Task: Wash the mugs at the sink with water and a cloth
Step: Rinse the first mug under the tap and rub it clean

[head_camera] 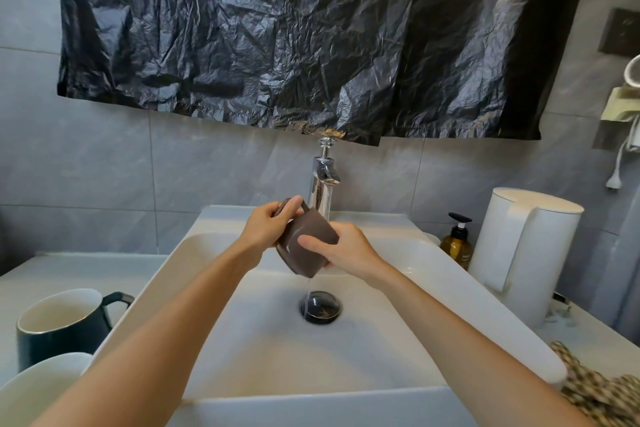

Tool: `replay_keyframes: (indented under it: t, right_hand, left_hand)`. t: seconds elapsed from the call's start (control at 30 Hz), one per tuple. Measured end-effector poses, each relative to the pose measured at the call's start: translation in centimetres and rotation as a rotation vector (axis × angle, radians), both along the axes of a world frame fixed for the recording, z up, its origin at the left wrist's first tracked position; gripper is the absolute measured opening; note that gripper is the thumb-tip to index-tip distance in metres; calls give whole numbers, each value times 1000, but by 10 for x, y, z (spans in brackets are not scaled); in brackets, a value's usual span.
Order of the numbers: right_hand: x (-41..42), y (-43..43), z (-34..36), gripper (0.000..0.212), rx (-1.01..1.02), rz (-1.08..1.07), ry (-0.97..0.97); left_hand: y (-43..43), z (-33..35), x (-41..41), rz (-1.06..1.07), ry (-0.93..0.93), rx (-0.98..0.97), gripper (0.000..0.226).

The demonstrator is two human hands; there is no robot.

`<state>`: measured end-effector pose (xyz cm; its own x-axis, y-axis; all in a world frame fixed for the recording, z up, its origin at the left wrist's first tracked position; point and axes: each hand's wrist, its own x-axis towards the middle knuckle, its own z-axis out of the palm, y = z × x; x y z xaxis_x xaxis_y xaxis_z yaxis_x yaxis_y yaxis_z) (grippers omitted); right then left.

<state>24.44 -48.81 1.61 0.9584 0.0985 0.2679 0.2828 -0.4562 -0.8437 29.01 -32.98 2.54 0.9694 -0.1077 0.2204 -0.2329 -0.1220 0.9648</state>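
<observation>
1 view on record, head-mounted. The camera sits above the near edge of the white sink (311,406) and faces forward and down toward the tiled wall (86,166). The lens is wide-angle, and straight edges bow near the borders. Range is close: both forearms enter from the bottom edge, and the left hand (273,222) and right hand (346,250) hold the brown mug (296,260) near frame centre, just before the tap (323,177). The field takes in the black plastic sheet (277,28) above, a dark mug (59,326) at lower left and a white kettle (526,253) at right.

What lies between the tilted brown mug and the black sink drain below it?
Head view: only a thin trickle of water runs from the brown mug down to the black drain; otherwise bare white basin.
</observation>
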Motion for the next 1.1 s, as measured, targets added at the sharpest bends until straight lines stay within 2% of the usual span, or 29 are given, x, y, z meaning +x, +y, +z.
replay_keyframes:
  t: [0.07,0.17,0.27,0.4,0.5,0.6,0.73,0.8,0.9,1.0,1.1]
  right_hand:
    - [-4,3,6,20,121,-1,110]
    - [-5,11,13,34,266,-97,245]
    - [-2,13,13,37,500,-88,510]
    - [-12,4,14,38,754,-70,810]
    - [-13,-1,9,40,775,-103,878]
    - [-5,-5,4,39,663,-124,805]
    - [-1,-11,7,36,299,-144,442]
    - [-2,-14,9,38,208,-123,323]
    - [-1,-19,6,37,133,-128,264]
    - [2,-21,5,32,118,-144,197]
    - [4,-14,3,25,184,-173,94]
  left_hand:
    - [0,3,0,6,79,-54,39]
    - [3,13,-2,-118,265,-176,30]
    - [8,18,-2,-231,408,-256,33]
    - [9,14,3,-246,499,-116,32]
    - [6,14,0,-200,526,-26,35]
    - [4,18,-8,-174,532,-29,30]
    - [6,17,-9,-205,572,-81,33]
    - [3,15,-9,-239,556,-76,36]
    - [-2,12,-11,-289,510,-104,41]
    - [-8,9,-11,-308,468,-217,46]
    - [-14,7,-11,-285,433,-329,34]
